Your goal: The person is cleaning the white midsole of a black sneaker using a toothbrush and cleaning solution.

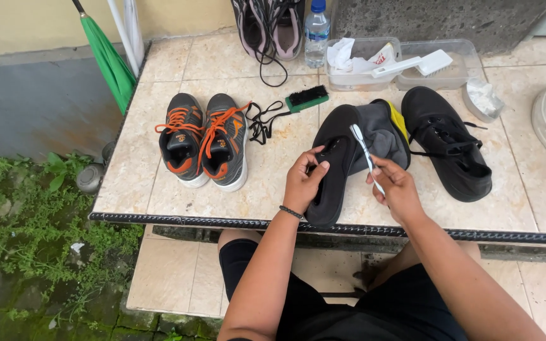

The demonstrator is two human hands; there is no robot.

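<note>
Scrubbing step, by look of it: your left hand (pixel 303 180) clamps black shoe (pixel 336 164) on tiled ledge (pixel 159 196), near front edge. Your right hand (pixel 399 186) closed round toothbrush (pixel 364 151), bristles at shoe's upper. Next move needs firm hold, short strokes. Clear tubs (pixel 406 63) behind: cloth, white brush (pixel 415 64).

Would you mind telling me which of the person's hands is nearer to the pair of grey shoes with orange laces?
The left hand, gripping the black shoe, sits just right of the orange-laced pair. The right hand, holding a toothbrush, is farther right, beyond that shoe.
</note>
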